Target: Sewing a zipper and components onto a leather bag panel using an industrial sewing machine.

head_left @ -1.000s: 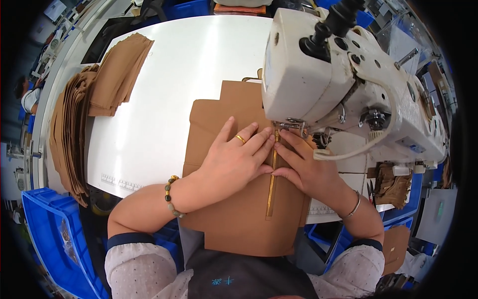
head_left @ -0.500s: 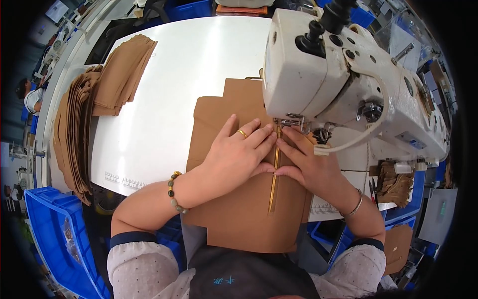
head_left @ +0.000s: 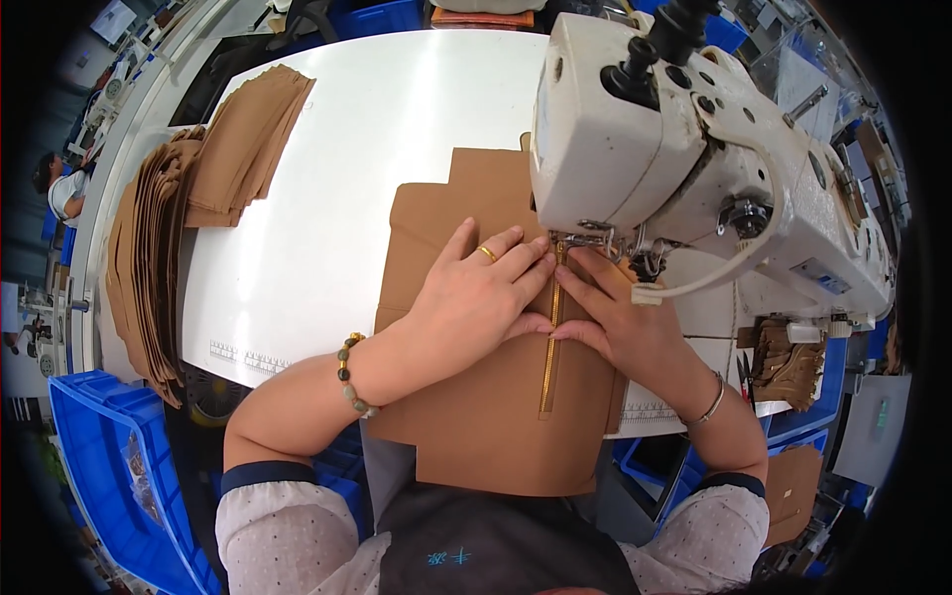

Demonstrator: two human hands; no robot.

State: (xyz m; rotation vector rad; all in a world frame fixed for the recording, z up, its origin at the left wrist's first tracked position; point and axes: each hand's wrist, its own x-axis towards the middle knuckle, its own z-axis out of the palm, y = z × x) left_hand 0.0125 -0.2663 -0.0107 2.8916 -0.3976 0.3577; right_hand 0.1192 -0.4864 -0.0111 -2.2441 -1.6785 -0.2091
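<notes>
A flat brown panel (head_left: 496, 436) with notched corners lies under the head of a white sewing machine (head_left: 600, 129). Down the panel runs a narrow gold zipper (head_left: 548, 382), whose far end meets the presser foot (head_left: 580, 238). My left hand (head_left: 471, 297) rests flat on the panel left of the zipper, fingers stretched toward the presser foot. On the other side my right hand (head_left: 630, 322) presses down with its fingers extended, fingertips just below the foot. Both thumbs point inward and almost meet over the zipper. The needle cannot be made out.
Stacks of brown pieces (head_left: 149, 258) hang over the white table's (head_left: 327, 248) left side, with more brown pieces (head_left: 248, 149) behind. A blue crate (head_left: 109, 436) stands at lower left. Small brown pieces (head_left: 783, 362) and dark-handled scissors (head_left: 746, 372) lie at right.
The panel and zipper have slid slightly away from me under the presser foot. Both hands keep nearly the same flat pose beside the zipper.
</notes>
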